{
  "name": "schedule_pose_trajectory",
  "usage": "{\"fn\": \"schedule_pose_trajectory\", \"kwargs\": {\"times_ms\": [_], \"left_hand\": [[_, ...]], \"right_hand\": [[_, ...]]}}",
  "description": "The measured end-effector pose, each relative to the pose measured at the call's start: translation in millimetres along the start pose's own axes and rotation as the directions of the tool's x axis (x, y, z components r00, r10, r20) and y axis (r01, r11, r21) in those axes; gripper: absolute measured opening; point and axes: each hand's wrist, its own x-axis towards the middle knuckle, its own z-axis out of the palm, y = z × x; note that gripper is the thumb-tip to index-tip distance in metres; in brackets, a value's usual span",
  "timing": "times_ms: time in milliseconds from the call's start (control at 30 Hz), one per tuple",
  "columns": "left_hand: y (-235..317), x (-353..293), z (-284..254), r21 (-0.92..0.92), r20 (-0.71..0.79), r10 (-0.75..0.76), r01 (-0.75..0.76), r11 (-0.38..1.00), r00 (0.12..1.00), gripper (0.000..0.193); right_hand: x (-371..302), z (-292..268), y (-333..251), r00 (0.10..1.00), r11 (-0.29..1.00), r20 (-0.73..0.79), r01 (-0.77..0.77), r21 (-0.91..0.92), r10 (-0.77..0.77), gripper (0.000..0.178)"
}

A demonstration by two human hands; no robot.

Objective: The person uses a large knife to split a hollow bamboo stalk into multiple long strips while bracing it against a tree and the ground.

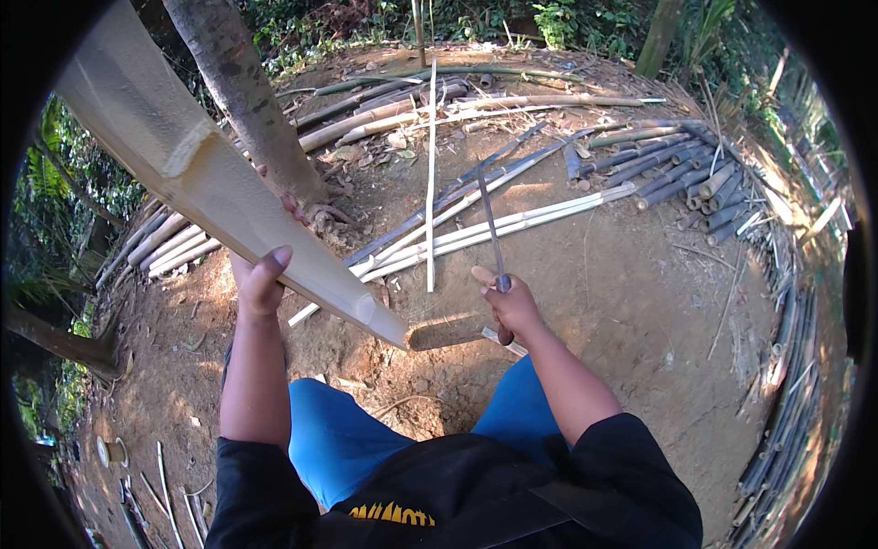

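Note:
A wide split half of bamboo (274, 233), pale and hollowed on its inner face with a node ridge across it, slants from the upper left down to the middle. My left hand (262, 282) is closed on its near edge, thumb over the rim. Its lower end touches or lies just beside a short brown piece of wood (446, 332) on the ground. My right hand (514, 306) is wrapped round the handle of a long, narrow, dark-bladed knife (491, 220). The blade points up and away, apart from the bamboo.
Long pale bamboo strips (512, 229) lie across the dirt ahead, with one thin strip (432, 183) crossing them. Cut dark bamboo poles (677, 169) are piled at the far right, more poles (786, 403) along the right. A tree trunk (247, 101) stands behind the bamboo half.

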Motion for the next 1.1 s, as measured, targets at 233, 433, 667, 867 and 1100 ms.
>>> {"fn": "schedule_pose_trajectory", "kwargs": {"times_ms": [233, 433, 667, 867, 1100], "left_hand": [[-12.7, 0.7, -0.9, 0.037, 0.152, -0.079, 0.074, 0.997, 0.985, 0.087], [28.9, -2.5, -19.4, 0.220, 0.269, -0.303, 0.247, 0.943, 0.914, 0.067], [92.5, 34.9, -14.1, 0.605, 0.452, -0.673, 0.353, 0.714, 0.586, 0.047], [126.5, 60.1, 1.3, 0.774, 0.450, -0.851, 0.357, 0.523, 0.272, 0.074], [283.2, 167.8, -63.5, 0.714, 0.094, -0.736, 0.470, 0.519, 0.670, 0.083]], "right_hand": [[-27.3, 35.4, -88.1, 0.959, 0.953, 0.018, 0.278, 0.117, -0.282, 0.030], [-102.6, 97.3, -266.6, 0.910, 0.931, 0.203, 0.362, 0.042, -0.363, 0.043], [-129.9, 109.3, -406.3, 0.848, 0.871, 0.250, 0.490, -0.031, -0.468, 0.065], [-154.1, 98.2, -463.6, 0.919, 0.928, 0.265, 0.340, -0.153, -0.293, 0.071], [-146.7, 102.3, -461.6, 0.952, 0.930, 0.237, 0.256, -0.263, -0.195, 0.065]]}}
